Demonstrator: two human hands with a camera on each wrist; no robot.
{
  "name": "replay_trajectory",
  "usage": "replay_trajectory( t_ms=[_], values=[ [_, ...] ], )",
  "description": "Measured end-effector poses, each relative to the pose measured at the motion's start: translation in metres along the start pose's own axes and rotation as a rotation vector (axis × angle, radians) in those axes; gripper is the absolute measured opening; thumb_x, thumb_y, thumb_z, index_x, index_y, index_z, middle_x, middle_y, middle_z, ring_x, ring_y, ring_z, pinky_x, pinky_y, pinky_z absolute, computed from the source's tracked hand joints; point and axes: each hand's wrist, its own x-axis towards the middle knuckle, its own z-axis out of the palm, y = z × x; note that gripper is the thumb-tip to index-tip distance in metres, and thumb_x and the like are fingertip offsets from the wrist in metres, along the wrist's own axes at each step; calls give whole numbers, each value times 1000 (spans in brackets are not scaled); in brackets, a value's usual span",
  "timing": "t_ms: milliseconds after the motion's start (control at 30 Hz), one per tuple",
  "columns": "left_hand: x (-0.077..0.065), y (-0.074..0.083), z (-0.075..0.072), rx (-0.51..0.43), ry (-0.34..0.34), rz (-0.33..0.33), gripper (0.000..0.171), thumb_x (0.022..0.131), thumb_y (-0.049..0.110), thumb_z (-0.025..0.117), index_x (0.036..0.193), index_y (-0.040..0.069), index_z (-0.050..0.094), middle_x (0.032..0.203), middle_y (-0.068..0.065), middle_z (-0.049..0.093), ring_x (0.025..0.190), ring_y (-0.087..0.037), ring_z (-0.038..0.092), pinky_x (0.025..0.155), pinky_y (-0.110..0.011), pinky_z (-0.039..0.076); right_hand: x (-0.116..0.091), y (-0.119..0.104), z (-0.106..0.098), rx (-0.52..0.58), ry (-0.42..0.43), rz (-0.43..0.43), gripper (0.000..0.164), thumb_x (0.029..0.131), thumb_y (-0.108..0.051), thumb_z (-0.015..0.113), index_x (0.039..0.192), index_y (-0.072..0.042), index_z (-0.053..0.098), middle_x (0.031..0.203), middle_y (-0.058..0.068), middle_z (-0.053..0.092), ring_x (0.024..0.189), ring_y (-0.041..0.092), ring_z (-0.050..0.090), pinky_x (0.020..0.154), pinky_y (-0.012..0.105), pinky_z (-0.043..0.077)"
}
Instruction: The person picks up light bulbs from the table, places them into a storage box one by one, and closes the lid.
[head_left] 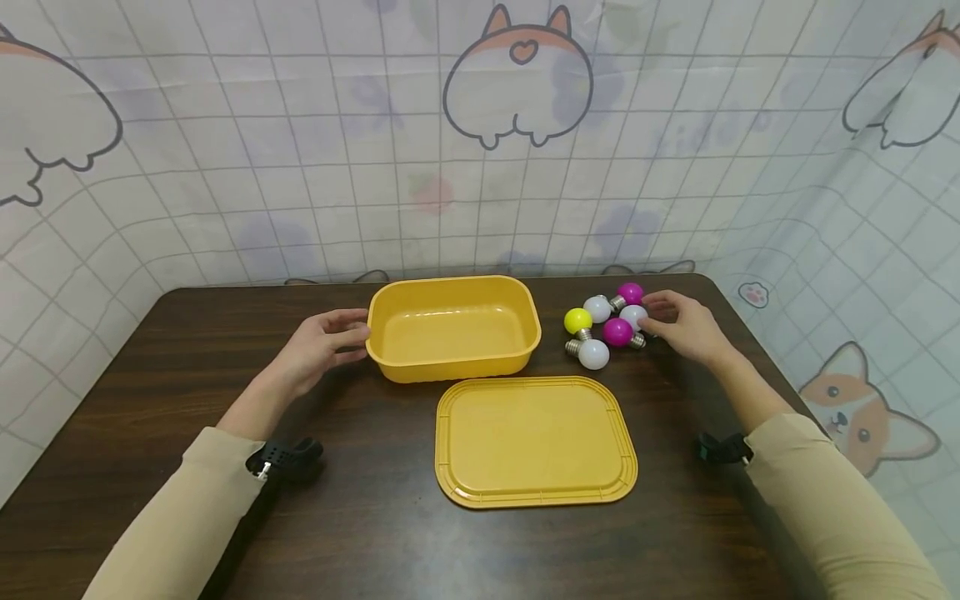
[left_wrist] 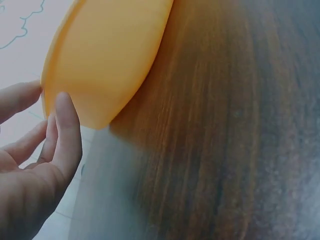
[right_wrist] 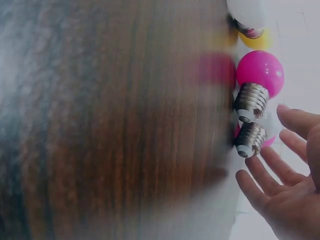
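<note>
Head view: left hand (head_left: 318,346), fingers parted, likely steadies yellow rectangular plastic box (head_left: 450,370); right hand (head_left: 686,326), fingers wide, beside white round metal-based bulb (head_left: 635,314), probably to grasp.

Head view: illumination is diffuse; a soft glare patch lies on the near worktop (head_left: 450,550). Left wrist view: hazy, with glare at lower right. Right wrist view: worktop grain is blurred; a magenta bulb (right_wrist: 259,70) carries small highlights.

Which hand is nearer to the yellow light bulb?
Right. The right hand is to the right of the yellow light bulb, with other bulbs between; the left hand is farther off, at the left end of the yellow box.
</note>
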Motion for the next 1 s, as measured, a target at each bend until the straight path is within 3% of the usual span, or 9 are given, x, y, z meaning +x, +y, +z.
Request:
replay_trajectory(
  t_ms=[367,567,1000],
  values=[
    [4,6,2,18,-19,12,57,103,10,64,153,-4,40,136,-21,49,107,-18,63,99,-37,54,4,2,3,-17,-26,17,51,101,-28,68,139,2,52,136,31,56,126,49,53,102,64,46],
    [5,7,1,23,-23,9,58,103,8,64,154,-4,40,138,-22,49,107,-18,62,96,-32,56,5,2,3,-20,-31,-21,50,100,-27,70,136,4,55,132,32,59,121,49,57,100,63,48],
    [8,7,-1,12,-33,5,57,103,5,62,155,-3,38,142,-23,47,110,-20,61,94,-29,57,4,5,8,-17,-29,0,47,99,-20,70,138,2,54,133,30,58,121,47,57,98,62,50]
  ],
)
